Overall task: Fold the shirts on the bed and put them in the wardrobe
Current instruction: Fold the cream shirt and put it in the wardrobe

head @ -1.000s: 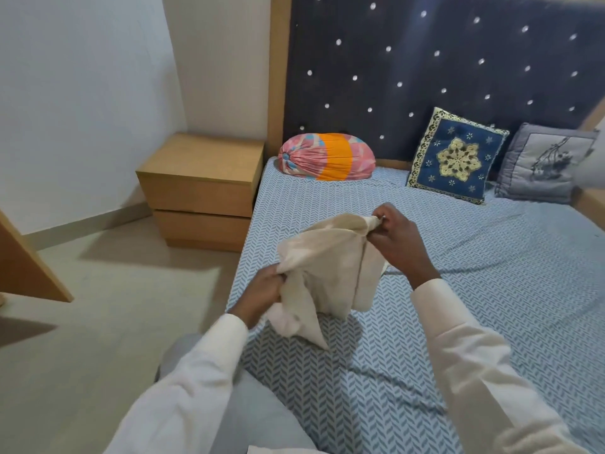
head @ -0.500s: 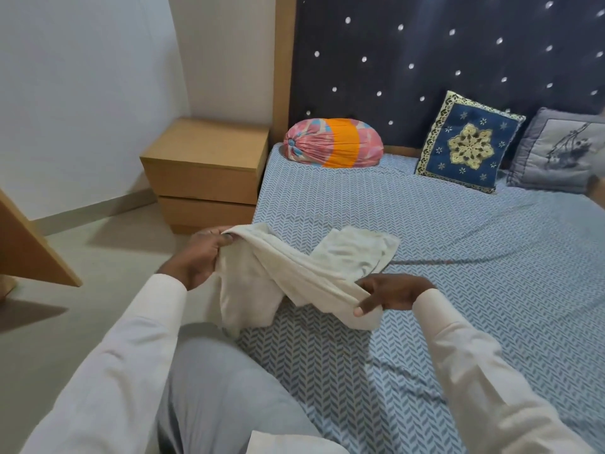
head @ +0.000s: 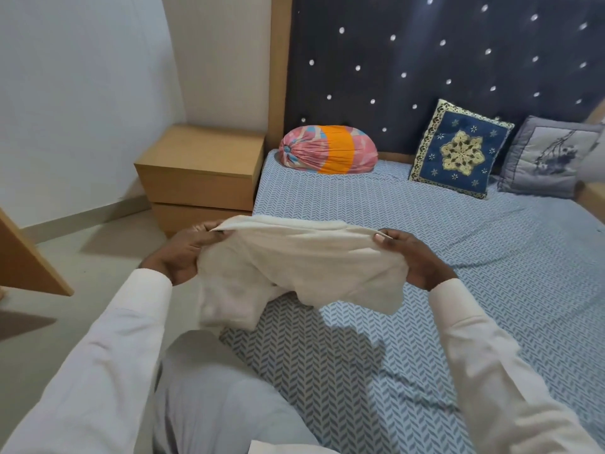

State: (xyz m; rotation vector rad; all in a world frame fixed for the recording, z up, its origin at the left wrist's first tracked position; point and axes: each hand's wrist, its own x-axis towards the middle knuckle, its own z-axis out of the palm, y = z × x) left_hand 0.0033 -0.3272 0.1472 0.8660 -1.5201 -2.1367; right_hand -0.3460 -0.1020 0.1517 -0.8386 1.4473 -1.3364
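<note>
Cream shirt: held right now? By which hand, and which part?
Yes, both. The left hand and the right hand each grip an end of the cream shirt's top edge, stretched between them above the bed.

Over the bed (head: 484,290), a blue herringbone sheet (head: 327,381), lightly creased toward the right side; at the head end, lying on the left against the dark studded headboard (head: 425,77), a pink-and-orange bolster (head: 328,149); apart to its right, leaning on the same headboard, a navy embroidered cushion (head: 460,152); just beside that, tilted back, a grey flower-printed cushion (head: 550,157).
</note>
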